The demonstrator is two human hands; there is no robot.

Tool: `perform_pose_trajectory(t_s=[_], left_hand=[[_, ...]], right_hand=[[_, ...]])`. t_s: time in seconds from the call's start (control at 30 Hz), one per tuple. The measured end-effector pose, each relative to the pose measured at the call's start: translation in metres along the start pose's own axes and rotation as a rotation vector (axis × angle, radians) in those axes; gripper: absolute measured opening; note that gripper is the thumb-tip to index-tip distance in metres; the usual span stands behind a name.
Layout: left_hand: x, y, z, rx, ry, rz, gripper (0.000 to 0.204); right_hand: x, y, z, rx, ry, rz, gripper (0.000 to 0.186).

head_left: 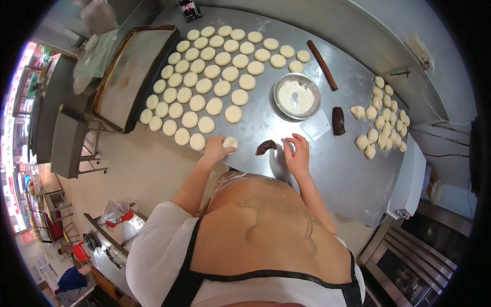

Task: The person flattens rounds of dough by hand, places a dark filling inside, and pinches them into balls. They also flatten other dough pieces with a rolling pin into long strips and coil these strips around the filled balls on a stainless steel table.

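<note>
My left hand [217, 149] grips a flat round dough disc [230, 144] at the near edge of the steel table, beside the nearest of the many other pale discs. My right hand [298, 156] hovers over the table with its fingers apart and nothing in them. Between the two hands lies a curved lump of dark brown filling [266, 147]. Past the right hand is a flat white scraper [315, 126], touching or close to a steel bowl [319, 101] with white flour [296, 96] inside.
Rows of dough discs [204, 85] cover the table's left half. A wooden rolling pin [322, 65], a dark filling block [338, 121] and piled dough balls [384, 121] lie to the right. A large baking tray [134, 77] stands left; a phone [190, 9] stands at the back.
</note>
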State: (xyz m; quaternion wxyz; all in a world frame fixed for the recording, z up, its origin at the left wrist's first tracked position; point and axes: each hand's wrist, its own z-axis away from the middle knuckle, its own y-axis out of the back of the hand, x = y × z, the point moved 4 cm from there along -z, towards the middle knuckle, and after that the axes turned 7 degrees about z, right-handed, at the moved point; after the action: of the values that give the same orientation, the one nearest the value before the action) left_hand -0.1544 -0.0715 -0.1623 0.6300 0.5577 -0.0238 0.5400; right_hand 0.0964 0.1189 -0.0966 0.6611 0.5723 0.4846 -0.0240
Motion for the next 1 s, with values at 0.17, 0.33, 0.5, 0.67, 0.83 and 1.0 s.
perform_pose_trajectory(t_s=[0.17,0.33,0.5,0.67,0.83,1.0], left_hand=[[0.017,0.014,-0.020,-0.192,-0.018,-0.068,0.046],[0.015,-0.011,-0.025,0.391,-0.119,-0.172,0.031],[0.037,0.004,-0.035,0.261,0.010,-0.375,0.034],[0.046,-0.005,-0.028,0.733,-0.281,-0.360,0.058],[0.030,-0.013,-0.020,0.470,-0.335,-0.276,0.063],[-0.004,-0.010,0.012,0.159,0.065,0.062,0.050]], right_hand=[[0.016,-0.004,0.011,-0.039,-0.030,0.037,0.019],[0.022,-0.001,0.020,-0.061,-0.042,0.043,0.019],[0.020,0.001,0.021,-0.078,-0.017,0.066,0.020],[0.015,-0.005,0.028,-0.110,0.031,0.103,0.020],[0.006,-0.003,0.021,-0.139,0.101,0.149,0.020],[0.013,-0.014,0.026,-0.139,0.053,0.117,0.019]])
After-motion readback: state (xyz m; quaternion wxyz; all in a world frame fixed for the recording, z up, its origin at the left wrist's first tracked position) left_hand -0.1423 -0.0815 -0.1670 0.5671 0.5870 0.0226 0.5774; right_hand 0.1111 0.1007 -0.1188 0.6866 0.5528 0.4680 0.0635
